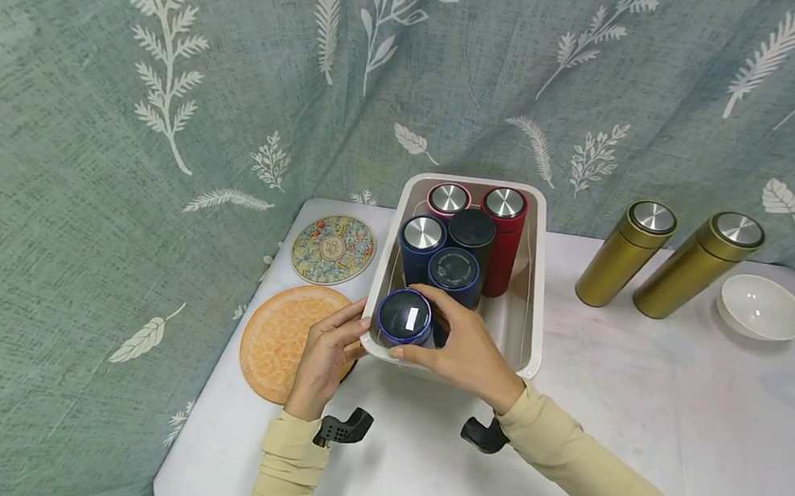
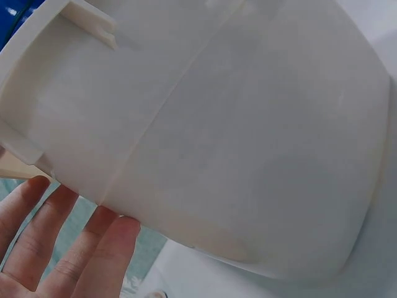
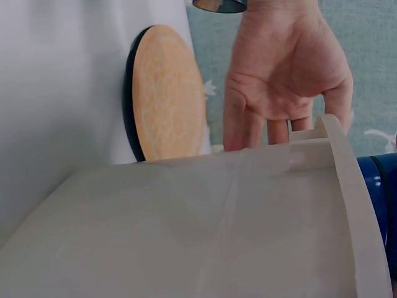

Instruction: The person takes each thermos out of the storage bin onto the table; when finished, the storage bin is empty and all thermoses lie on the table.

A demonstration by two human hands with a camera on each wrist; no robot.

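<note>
A blue flask [image 1: 405, 316] with a dark glossy top stands at the near left corner of a pale plastic bin [image 1: 540, 295]. My right hand [image 1: 467, 348] grips this flask around its upper part, thumb on the near side and fingers on the far side. At the bin's left wall is my left hand [image 1: 324, 353], thumb by the rim; its fingers [image 2: 102, 248] extend straight against the outside in the left wrist view. Inside the bin, a red flask [image 1: 507, 247], a pink-rimmed flask [image 1: 449, 198], a blue steel-topped flask [image 1: 422, 238] and two dark flasks [image 1: 471, 227] stand close together.
Two gold flasks [image 1: 617, 263] and a white bowl [image 1: 762, 309] stand on the table's right side. Left of the bin lie a patterned round mat [image 1: 333, 251] and an orange round mat [image 1: 279, 341]. A patterned curtain [image 1: 489, 72] hangs behind.
</note>
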